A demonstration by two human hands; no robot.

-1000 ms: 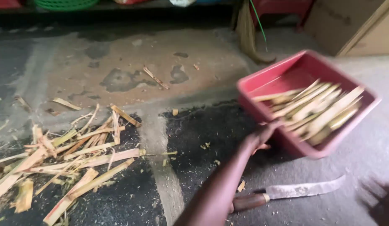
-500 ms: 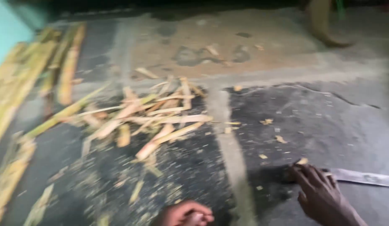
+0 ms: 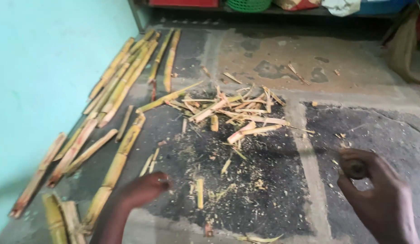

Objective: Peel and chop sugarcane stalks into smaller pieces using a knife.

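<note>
The right hand (image 3: pixel 377 190) is curled around a dark, rounded wooden knob (image 3: pixel 353 168), seemingly a handle end gripped between thumb and fingers; the rest of that object is hidden behind the hand, so what it belongs to cannot be told; the hand sits low over the dark floor (image 3: pixel 368 131), on the far side of a pale concrete strip (image 3: pixel 305 149) from the other hand.

The left hand (image 3: pixel 144 190) reaches forward with its fingers bent and blurred; whether it grips anything cannot be told; it hovers just above the gritty floor, and nearest to it, just beyond the fingertips, lie two thin pale slivers (image 3: pixel 149 165) and a short yellow stub (image 3: pixel 199 193); just to its left a long sugarcane stalk (image 3: pixel 117 167) runs away from the wrist.

Ahead of both hands, between them and further off, a heap of peeled cane strips (image 3: pixel 237 113) is scattered over dust and chips; further left of the left hand more whole cane stalks (image 3: pixel 124 77) lie side by side along a turquoise wall (image 3: pixel 42 72); well beyond everything, a green basket (image 3: pixel 250 4) and a red box (image 3: pixel 183 2) sit under a shelf, with a sack-like brown bag (image 3: pixel 406 49) off beyond the right hand.
</note>
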